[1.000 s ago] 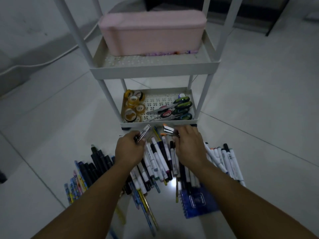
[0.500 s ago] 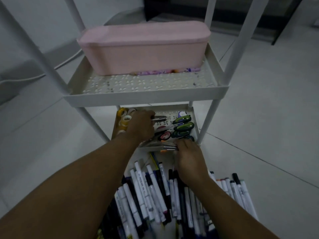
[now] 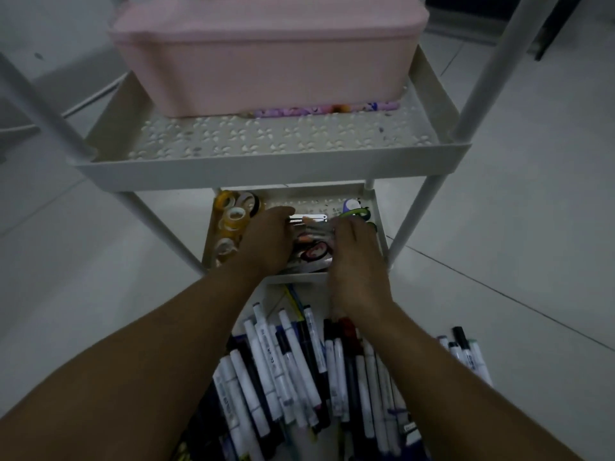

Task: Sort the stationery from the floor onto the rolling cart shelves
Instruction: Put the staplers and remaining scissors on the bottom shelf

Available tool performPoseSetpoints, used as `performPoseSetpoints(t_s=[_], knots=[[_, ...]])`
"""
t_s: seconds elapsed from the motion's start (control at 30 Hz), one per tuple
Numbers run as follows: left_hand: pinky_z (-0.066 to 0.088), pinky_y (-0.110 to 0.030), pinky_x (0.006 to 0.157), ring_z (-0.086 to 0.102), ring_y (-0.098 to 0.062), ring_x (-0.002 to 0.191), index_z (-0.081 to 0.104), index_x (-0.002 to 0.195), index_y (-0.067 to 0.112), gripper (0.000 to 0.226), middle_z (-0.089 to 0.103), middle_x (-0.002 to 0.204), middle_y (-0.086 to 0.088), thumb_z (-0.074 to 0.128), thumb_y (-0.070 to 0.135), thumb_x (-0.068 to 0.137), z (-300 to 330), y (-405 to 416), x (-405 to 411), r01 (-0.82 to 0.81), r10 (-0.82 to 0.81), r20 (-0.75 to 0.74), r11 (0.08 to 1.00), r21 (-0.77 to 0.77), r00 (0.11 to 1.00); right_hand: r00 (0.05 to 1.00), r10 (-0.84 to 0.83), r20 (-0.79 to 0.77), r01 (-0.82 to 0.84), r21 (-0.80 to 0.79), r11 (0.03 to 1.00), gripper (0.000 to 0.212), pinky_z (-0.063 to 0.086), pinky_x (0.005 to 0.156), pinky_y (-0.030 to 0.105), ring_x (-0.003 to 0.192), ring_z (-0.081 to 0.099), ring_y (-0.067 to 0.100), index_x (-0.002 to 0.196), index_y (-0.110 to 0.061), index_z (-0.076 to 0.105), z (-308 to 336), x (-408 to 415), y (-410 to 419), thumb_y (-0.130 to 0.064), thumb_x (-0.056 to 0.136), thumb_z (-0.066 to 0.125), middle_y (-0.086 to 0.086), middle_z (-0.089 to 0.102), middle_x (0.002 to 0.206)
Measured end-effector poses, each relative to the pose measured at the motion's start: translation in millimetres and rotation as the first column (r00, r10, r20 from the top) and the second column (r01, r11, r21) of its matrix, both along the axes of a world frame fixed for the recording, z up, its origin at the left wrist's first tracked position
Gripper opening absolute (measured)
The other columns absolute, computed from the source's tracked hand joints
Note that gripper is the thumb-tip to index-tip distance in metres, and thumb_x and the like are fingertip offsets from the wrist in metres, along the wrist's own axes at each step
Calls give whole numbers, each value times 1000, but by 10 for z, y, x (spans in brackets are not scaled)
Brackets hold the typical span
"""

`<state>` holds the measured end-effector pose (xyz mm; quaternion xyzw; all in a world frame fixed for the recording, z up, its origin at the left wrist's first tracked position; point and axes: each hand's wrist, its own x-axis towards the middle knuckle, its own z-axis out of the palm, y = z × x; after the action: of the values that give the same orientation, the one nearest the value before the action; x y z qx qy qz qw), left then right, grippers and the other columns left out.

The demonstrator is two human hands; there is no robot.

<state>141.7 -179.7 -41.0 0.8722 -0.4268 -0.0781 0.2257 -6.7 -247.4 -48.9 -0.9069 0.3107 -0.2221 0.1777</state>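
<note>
The metal clips sit on the lower shelf of the rolling cart, at the tips of both hands. The left hand grips the shiny clip by its near end, fingers curled round it, seemingly to lay it down flat among the rest. The right hand reaches in beside it; whether its fingers grasp anything I cannot tell, since the hand hides them. Just left of the left fingers lie the tape rolls, about six, grouped together. Beyond the right fingers, green scissor handles peek out; their count is hidden. Behind both wrists, well over a dozen markers lie in a heap on the floor, not yet sorted. Above, one pink box fills the upper shelf.
</note>
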Motion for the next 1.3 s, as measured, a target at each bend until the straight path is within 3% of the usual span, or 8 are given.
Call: performPoseSetpoints(t_s=[0.1,0.2,0.37,0.5,0.6,0.83,1.03,1.3], knots=[[50,-30,80,66,-32,96,62,124,5,35,69,113,-18,58,8,90,69,145,-120,-33,32,-15,994,-107,999,994,-73,-85,64,-101,993,46,38,79,32,111,50,31,123,-7,55,147,294,-205,4,79,54,14,54,121],[49,-27,73,66,-27,92,64,122,12,34,70,110,-14,58,14,89,20,282,-250,-28,27,-8,994,-102,1000,963,-174,-206,122,-240,963,33,36,96,45,113,50,37,114,-8,60,145,638,-364,-4,83,50,16,60,116],[51,-31,68,63,-27,86,72,104,14,19,71,96,-9,61,20,88,-187,472,-348,40,-32,129,998,-58,991,876,-151,-458,90,-153,984,39,24,107,51,129,37,37,128,-10,51,202,931,-467,-12,89,52,16,49,136],[44,-33,60,60,-22,72,70,84,15,24,68,78,-4,52,26,94,-302,566,-343,46,-33,151,995,-83,988,828,-89,-553,0,-159,987,28,36,98,43,116,48,35,108,-12,59,192,970,-476,-11,81,62,11,60,117],[37,-30,57,56,-21,66,66,78,15,28,65,72,-5,50,28,96,-312,619,-370,31,-14,132,992,-122,991,851,-59,-522,-6,-123,992,13,39,96,40,107,56,32,96,-10,60,110,970,-447,-4,85,58,11,64,108],[43,-34,61,57,-23,71,68,85,13,27,65,76,-5,49,26,97,-320,692,-354,56,-45,82,990,-131,996,900,-59,-432,13,-110,994,33,38,96,43,113,51,32,110,-10,60,78,886,-383,-6,77,65,12,61,116],[47,-27,73,64,-30,91,71,106,6,23,71,99,-15,57,12,88,-110,877,-472,60,-47,78,983,-172,996,979,57,-194,-74,-80,994,54,38,96,42,118,45,34,128,-12,55,139,591,-73,-4,75,58,14,56,123],[43,-27,83,63,-32,98,71,108,7,23,71,105,-14,61,5,87,147,1468,-702,-95,111,79,978,-184,991,997,67,32,-64,-100,993,36,48,76,40,97,57,38,117,-13,66,192,-20,604,-12,83,56,14,68,103]])
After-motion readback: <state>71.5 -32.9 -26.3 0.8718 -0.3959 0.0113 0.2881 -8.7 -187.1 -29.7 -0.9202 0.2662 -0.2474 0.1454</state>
